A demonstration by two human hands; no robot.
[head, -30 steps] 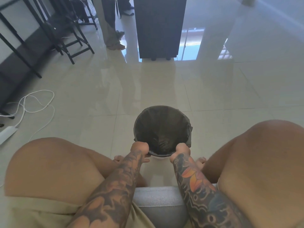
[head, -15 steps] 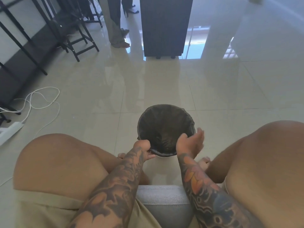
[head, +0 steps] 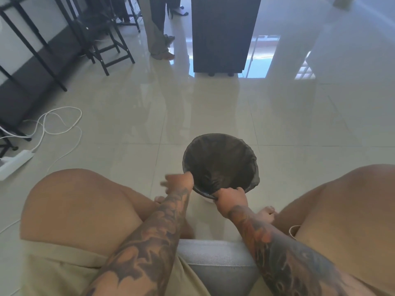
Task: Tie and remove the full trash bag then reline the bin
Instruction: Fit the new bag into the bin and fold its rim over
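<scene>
A small round bin point(head: 253, 184) lined with a black trash bag point(head: 220, 161) stands on the tiled floor between my knees. The bag's edge is folded over the rim and its inside looks dark and crumpled. My left hand point(head: 178, 181) is at the bin's near-left rim, blurred, its fingers against the bag edge. My right hand point(head: 230, 198) is closed in a fist on the bag's edge at the near rim. The bin's white body shows only as a sliver below the rim.
I sit on a grey cushion point(head: 215, 257) with bare knees on both sides of the bin. A dark cabinet point(head: 222, 33) stands ahead. Black stool frames point(head: 102, 43) and a white power strip point(head: 15, 162) with cables lie to the left. A person's legs point(head: 159, 39) are in the back.
My right hand, lifted off with spread fingers half a second ago, has come back down and closed on the near rim of the bag. My left hand slid left along the rim.
</scene>
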